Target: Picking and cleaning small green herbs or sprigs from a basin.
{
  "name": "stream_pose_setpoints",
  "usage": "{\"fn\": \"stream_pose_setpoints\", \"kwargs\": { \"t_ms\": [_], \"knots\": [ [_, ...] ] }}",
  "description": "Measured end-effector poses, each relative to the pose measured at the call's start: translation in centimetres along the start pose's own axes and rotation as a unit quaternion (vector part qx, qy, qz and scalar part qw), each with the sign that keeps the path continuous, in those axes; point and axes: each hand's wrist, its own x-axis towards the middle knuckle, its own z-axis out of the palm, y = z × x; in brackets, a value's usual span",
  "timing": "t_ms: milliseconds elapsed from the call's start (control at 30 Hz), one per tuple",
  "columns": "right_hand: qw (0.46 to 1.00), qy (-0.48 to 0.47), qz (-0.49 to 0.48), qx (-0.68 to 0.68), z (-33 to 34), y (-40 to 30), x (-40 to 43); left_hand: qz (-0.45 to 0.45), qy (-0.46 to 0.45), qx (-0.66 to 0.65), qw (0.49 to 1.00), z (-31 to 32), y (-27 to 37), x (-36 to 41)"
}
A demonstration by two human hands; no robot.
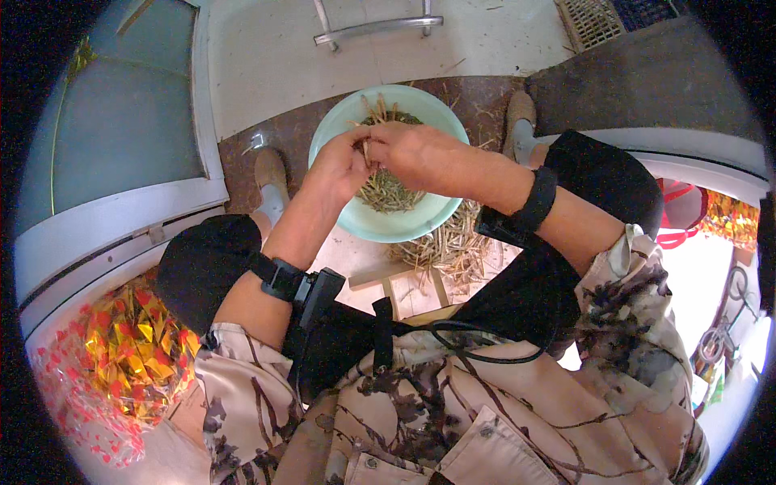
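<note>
Both my hands meet above a pale green plastic basin (pixel 445 214) on the floor between my feet. Green and tan dried plant stalks (pixel 390 193) lie in the basin, some poking up past its far side. My left hand (pixel 348 159) has its fingers bent around a small piece of tan stalk. Against its fingertips, my right hand (pixel 412 151) is curled with its back toward the camera; the same piece seems pinched between both hands, though the fingers partly hide it. A loose pile of dry, pale stalks (pixel 451 248) lies on the floor just this side of the basin.
A metal bar frame (pixel 382 28) stands beyond the basin. Door frames flank my legs. Shiny gold and red folded foil pieces (pixel 136 348) in clear plastic lie at left. At upper right is a woven plastic basket (pixel 589 25). Stalk scraps dot the floor.
</note>
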Motion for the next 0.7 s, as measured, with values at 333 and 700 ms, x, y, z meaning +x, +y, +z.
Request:
{"fn": "stream_pose_setpoints", "kwargs": {
  "t_ms": [333, 700],
  "knots": [
    [0.998, -0.014, -0.044, -0.037, 0.5, 0.9, 0.1, -0.014, -0.005, 0.014, 1.000, 0.2, -0.4, -0.1],
    [0.915, 0.045, 0.283, 0.284, -0.8, 3.1, 1.2, -0.070, -0.075, -0.120, 0.987, 1.5, 1.9, -0.9]
  ]
}}
